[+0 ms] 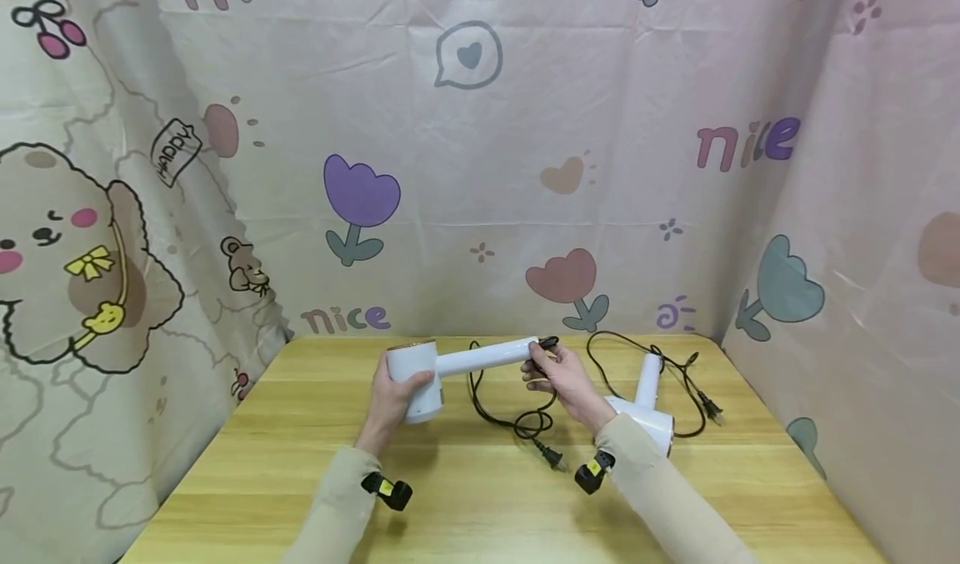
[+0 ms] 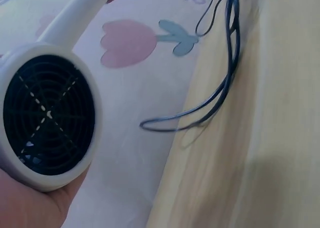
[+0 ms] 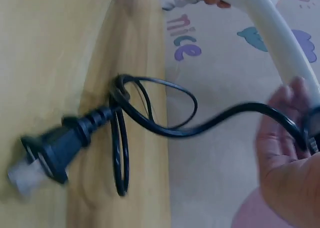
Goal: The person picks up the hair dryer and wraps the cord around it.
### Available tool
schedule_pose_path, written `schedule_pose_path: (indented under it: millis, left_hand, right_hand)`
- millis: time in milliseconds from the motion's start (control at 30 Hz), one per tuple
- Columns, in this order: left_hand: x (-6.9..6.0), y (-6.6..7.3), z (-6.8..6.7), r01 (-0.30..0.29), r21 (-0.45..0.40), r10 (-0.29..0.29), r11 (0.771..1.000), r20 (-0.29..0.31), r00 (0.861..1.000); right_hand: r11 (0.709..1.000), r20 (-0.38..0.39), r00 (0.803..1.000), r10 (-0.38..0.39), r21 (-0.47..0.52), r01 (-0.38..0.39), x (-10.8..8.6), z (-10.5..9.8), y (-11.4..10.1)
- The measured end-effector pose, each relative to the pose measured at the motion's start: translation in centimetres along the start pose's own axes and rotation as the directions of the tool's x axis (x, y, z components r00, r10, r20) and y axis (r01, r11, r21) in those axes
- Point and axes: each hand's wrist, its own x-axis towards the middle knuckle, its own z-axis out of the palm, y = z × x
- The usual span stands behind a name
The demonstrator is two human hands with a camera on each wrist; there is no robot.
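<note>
A white hair dryer [image 1: 483, 357] is held above the table, its handle pointing right. My left hand [image 1: 390, 401] grips the dryer's head, thumb across the front; the dark round grille [image 2: 49, 113] shows in the left wrist view. At the handle's end, my right hand [image 1: 558, 376] pinches the tip where the black cord comes out. That cord [image 3: 175, 133] hangs in a tied bundle, and its two-pin plug [image 1: 553, 457] dangles over the tabletop.
A second white hair dryer [image 1: 645, 418] lies on the right of the wooden table [image 1: 480, 497], partly behind my right forearm. Its black cord [image 1: 600, 356] loops behind and ends in a plug [image 1: 708, 407]. A patterned curtain [image 1: 480, 172] rises at the table's back edge.
</note>
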Motion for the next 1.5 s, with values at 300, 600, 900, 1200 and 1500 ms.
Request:
schedule_pose_path:
  millis: [300, 600, 900, 1200, 1500]
  left_hand:
    - [-0.6, 0.2, 0.7, -0.053, -0.065, 0.053, 0.996, 0.008, 0.999]
    - [-0.5, 0.3, -0.5, -0.063, -0.085, 0.069, 0.994, 0.060, 0.996]
    - [-0.3, 0.6, -1.2, -0.049, -0.054, 0.054, 0.997, 0.089, 0.995]
    - [-0.1, 0.6, -1.8, -0.010, 0.009, 0.009, 1.000, 0.133, 0.991]
    - [0.1, 0.0, -2.8, 0.051, 0.013, -0.053, 0.999, 0.171, 0.984]
  right_hand:
    - [1.000, -0.074, 0.997, 0.004, 0.014, -0.003, 0.1, 0.4, 0.0]
    - [0.948, 0.284, 0.939, 0.193, -0.299, -0.104, 0.1, -2.6, -0.9]
    - [0.937, 0.440, 0.827, 0.350, -0.145, -0.318, 0.3, -2.9, -2.1]
    - [0.894, 0.375, 0.822, 0.428, -0.306, -0.327, 0.7, -3.1, -3.3]
    - [0.860, 0.363, 0.849, 0.384, -0.476, -0.185, 1.1, -2.3, -3.8]
